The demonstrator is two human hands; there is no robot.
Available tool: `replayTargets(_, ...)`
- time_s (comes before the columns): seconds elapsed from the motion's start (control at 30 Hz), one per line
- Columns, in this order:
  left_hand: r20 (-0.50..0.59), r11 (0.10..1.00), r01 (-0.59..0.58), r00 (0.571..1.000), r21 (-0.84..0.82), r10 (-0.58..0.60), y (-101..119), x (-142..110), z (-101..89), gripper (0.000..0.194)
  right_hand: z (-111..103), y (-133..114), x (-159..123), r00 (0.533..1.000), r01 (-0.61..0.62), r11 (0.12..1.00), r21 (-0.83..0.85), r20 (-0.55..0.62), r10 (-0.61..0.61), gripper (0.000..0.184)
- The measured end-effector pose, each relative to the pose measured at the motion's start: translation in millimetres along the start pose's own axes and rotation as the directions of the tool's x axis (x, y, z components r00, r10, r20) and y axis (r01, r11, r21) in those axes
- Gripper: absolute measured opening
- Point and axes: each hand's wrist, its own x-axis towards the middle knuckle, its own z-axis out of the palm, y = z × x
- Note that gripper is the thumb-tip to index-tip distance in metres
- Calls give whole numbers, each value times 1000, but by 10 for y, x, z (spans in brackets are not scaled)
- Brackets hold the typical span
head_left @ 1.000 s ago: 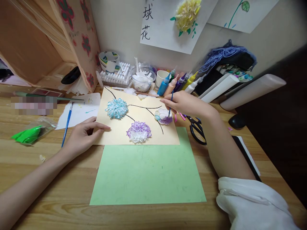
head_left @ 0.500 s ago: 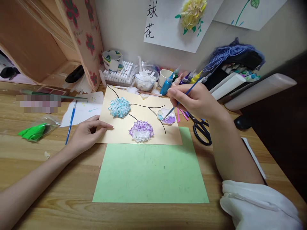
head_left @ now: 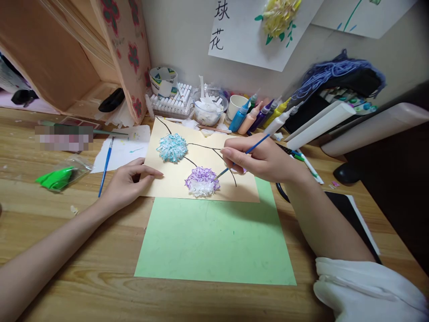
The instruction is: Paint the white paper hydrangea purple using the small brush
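My right hand (head_left: pixel 250 156) pinches a thin blue paintbrush (head_left: pixel 256 144), its tip touching the right edge of a purple-and-white paper flower (head_left: pixel 202 181). The flower's upper part is purple, its lower part white. It sits on a cream paper (head_left: pixel 167 181) with drawn black stems and a blue-and-white flower (head_left: pixel 172 147). My left hand (head_left: pixel 129 181) holds down the cream paper's left edge with thumb and index finger close together. Mostly hidden beneath my right hand is a small paint palette (head_left: pixel 239 170).
Below the cream paper lies a green sheet (head_left: pixel 214 241). Paint bottles (head_left: pixel 238 120), a bowl of white paper scraps (head_left: pixel 208 112) and markers (head_left: pixel 172 103) line the wall. To the left lie another paintbrush (head_left: pixel 106 167) and a green packet (head_left: pixel 55 178). Scissors (head_left: pixel 282 192) are partly covered by my right arm.
My right hand has moved the paintbrush from the palette down and left to the purple flower. My left hand stays on the cream paper. The whole view has shifted slightly.
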Motion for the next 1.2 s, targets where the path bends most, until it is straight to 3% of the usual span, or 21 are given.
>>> replayTargets(1.2, 1, 999, 34, 999, 5, -34, 68, 3, -13, 24, -20, -21, -3, 994, -14, 997, -78, 104, 22, 44)
